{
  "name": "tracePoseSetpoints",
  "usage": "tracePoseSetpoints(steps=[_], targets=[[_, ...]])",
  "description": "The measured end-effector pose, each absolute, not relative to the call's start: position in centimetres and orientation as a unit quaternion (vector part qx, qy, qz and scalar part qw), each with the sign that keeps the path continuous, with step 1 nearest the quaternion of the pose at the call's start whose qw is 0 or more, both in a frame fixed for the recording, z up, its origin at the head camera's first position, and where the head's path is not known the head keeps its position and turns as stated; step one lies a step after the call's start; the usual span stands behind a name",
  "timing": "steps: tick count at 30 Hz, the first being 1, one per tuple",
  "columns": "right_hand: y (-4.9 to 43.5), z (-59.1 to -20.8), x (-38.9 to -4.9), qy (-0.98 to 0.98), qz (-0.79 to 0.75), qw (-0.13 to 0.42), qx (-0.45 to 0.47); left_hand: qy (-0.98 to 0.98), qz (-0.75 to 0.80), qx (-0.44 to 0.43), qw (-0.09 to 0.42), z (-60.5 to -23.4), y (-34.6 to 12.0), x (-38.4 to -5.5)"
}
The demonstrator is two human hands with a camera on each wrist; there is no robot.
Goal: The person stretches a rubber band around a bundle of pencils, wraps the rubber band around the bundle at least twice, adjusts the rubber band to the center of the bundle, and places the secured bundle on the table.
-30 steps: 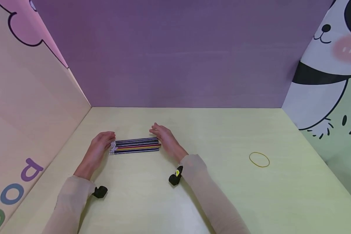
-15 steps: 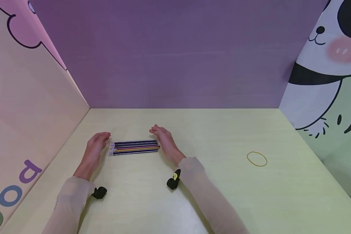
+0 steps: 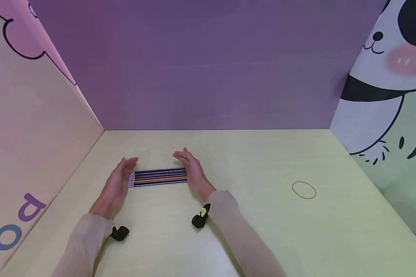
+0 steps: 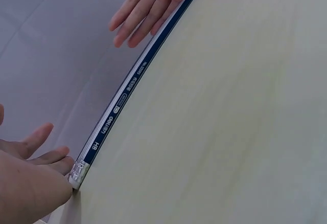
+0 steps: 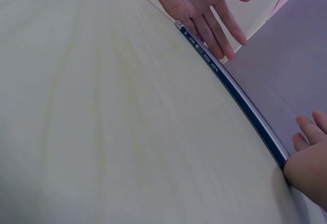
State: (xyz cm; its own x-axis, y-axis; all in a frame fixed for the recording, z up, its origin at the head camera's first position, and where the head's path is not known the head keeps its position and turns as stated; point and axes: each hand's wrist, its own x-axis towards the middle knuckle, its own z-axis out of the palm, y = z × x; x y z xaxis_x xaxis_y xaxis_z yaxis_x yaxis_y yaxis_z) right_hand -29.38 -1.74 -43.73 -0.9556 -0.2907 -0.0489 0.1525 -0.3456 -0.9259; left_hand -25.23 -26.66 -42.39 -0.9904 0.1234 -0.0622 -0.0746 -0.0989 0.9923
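Several pencils (image 3: pixel 159 177) lie side by side on the table, mostly dark blue striped, with a red and a yellow one in the middle. Their white eraser ends line up at the left. My left hand (image 3: pixel 117 184) stands on edge with straight fingers, its palm against the eraser ends. At the other end, my right hand (image 3: pixel 195 175) presses its palm to the pencils and hides their tips. In the left wrist view, the nearest pencil (image 4: pixel 130 88) shows printed letters and a metal band by the eraser. Neither hand curls round anything.
A yellow rubber band (image 3: pixel 304 190) lies on the table (image 3: pixel 249 223) to the right, apart from both hands. A purple wall (image 3: pixel 208 65) closes off the back, with printed side walls left and right.
Both hands have moved in against the pencils' ends from slightly apart. The uneven eraser ends now sit in line. The rubber band has stayed in place while the view shifted slightly.
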Motion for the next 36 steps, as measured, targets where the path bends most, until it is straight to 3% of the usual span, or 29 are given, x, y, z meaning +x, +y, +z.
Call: tracePoseSetpoints(steps=[9,36], targets=[[-1.3,-43.6,-29.4,0.547,-0.825,0.124,-0.07,0.611,0.789,0.04,0.044,-42.6,-27.2,-25.2],[-1.3,-43.7,-28.3,0.599,-0.794,0.093,-0.047,0.532,0.844,0.057,0.045,-43.0,-26.2,-25.1]])
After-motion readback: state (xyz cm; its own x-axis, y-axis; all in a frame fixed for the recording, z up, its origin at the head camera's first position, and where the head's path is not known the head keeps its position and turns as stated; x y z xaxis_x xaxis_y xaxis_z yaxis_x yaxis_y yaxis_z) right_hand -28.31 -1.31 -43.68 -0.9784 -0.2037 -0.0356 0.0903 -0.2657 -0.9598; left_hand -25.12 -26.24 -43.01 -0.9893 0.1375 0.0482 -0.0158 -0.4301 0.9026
